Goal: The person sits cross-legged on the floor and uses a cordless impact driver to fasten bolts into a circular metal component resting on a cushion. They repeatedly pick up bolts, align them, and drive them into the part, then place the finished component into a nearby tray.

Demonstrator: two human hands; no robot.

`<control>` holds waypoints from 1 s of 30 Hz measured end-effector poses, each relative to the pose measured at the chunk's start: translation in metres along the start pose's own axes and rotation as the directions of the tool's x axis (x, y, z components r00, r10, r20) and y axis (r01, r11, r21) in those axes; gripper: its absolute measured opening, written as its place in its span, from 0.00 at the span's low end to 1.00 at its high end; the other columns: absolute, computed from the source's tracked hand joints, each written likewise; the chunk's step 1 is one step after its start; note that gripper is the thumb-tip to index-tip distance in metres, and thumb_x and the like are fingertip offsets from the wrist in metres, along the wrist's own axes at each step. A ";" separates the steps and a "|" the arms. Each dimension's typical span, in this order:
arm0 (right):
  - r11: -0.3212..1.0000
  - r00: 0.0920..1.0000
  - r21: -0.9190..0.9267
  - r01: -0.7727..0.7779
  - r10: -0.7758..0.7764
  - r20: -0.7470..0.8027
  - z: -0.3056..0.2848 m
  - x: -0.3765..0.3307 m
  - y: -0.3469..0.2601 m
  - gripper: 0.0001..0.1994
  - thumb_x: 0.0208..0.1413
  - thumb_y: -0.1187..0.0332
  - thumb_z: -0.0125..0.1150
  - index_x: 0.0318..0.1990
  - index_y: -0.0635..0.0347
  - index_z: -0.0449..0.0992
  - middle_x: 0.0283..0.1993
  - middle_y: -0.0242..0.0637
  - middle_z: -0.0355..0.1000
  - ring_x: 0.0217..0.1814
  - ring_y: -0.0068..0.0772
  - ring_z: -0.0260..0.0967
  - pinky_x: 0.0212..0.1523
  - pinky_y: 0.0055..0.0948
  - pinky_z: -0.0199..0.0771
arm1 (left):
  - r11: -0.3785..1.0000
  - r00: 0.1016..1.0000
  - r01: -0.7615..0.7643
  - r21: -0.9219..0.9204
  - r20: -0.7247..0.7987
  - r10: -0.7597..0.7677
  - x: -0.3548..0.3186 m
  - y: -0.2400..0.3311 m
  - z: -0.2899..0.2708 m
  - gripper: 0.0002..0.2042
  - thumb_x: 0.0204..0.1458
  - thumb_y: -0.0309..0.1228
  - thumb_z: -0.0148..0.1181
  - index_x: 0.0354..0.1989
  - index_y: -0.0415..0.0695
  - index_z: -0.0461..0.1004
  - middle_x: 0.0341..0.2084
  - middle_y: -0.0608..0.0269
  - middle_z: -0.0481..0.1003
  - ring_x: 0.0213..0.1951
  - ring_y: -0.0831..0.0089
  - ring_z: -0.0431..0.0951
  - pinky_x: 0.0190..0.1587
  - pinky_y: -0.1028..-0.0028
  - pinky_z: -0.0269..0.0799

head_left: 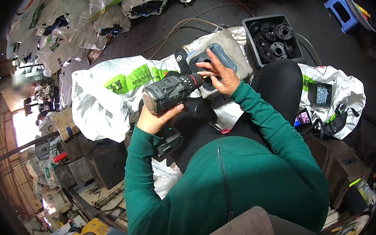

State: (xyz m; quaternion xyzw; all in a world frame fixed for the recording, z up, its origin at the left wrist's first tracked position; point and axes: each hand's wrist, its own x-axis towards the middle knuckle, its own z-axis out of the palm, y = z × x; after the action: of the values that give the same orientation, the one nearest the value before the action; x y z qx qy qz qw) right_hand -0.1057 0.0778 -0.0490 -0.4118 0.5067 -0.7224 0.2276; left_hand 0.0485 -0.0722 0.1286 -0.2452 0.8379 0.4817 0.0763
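Above the lap, the left hand [158, 120] grips a dark grey power drill with a red front ring [170, 93], most of its fingers hidden underneath. The right hand [221, 77] is partly spread at the drill's nose; whether it pinches anything, I cannot tell. It partly covers a blue-grey, rounded plastic part [227, 59].

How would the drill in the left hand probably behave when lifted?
The drill is probably heavy for its size, given its thick body. Its hard-looking casing should stay stiff. Because the chuck end extends beyond the left hand, it may tip nose-down if gripped loosely.
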 end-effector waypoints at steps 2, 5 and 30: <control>0.999 0.999 0.006 0.042 -0.042 -0.008 0.000 0.000 0.000 0.41 0.43 0.90 0.36 0.68 0.51 0.38 0.57 0.48 0.64 0.52 0.38 0.70 0.51 0.25 0.68 | 0.999 0.999 -0.034 0.016 0.008 0.034 0.001 0.000 -0.001 0.22 0.42 0.34 0.69 0.44 0.39 0.70 0.36 0.62 0.75 0.37 0.75 0.73 0.41 0.73 0.69; 0.997 0.996 -0.040 0.068 -0.066 0.060 -0.002 0.000 -0.001 0.42 0.42 0.91 0.36 0.68 0.52 0.36 0.58 0.48 0.63 0.54 0.39 0.68 0.54 0.27 0.66 | 1.000 1.000 0.022 0.012 0.021 -0.022 0.003 0.001 -0.003 0.23 0.41 0.34 0.69 0.46 0.38 0.69 0.38 0.61 0.74 0.40 0.75 0.72 0.44 0.74 0.68; 0.665 0.680 -0.228 -0.711 0.568 -0.464 -0.030 -0.012 0.139 0.22 0.47 0.56 0.60 0.49 0.55 0.72 0.45 0.38 0.74 0.48 0.36 0.71 0.50 0.34 0.67 | 0.952 0.969 0.164 0.258 0.137 -0.205 0.115 -0.045 0.020 0.24 0.39 0.31 0.69 0.47 0.39 0.70 0.42 0.58 0.74 0.45 0.71 0.73 0.50 0.72 0.66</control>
State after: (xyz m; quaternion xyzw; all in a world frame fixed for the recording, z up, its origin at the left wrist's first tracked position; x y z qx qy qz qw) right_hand -0.1361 0.0504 -0.1855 -0.1025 0.7853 -0.5381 0.2887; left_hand -0.0314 -0.1132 0.0418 -0.2712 0.8552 0.3836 0.2188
